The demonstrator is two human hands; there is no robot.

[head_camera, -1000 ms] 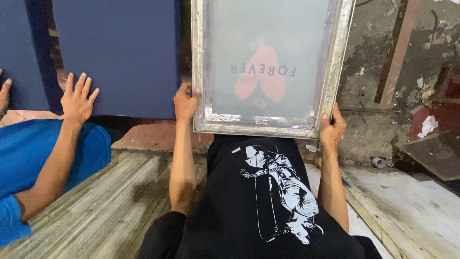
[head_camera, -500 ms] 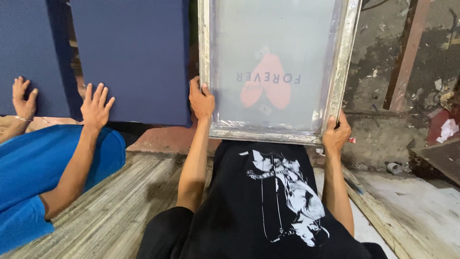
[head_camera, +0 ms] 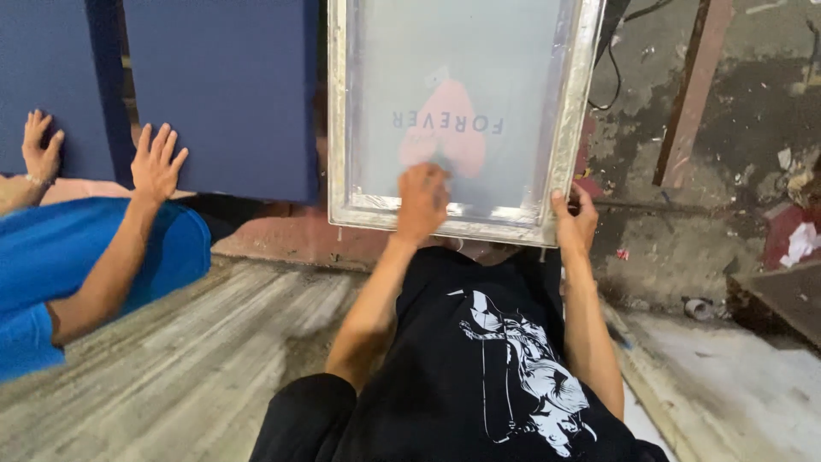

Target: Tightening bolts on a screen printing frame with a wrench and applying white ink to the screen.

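A metal-framed printing screen (head_camera: pixel 462 120) was held upright, its lower right corner clamped in the right hand (head_camera: pixel 575 224), the left hand (head_camera: pixel 423 201) pressed flat just beside, on the mesh. Beyond that grip, a co-worker's hands (head_camera: pixel 156 162) were spread on dark blue panels (head_camera: pixel 227 94). No print was yet seen made.

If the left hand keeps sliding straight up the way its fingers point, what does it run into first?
The left hand lies flat on the mesh of the metal-framed printing screen, fingers pointing up. Going straight on, it would first cross the red heart print and the lettering above it; the frame's top edge is out of view.
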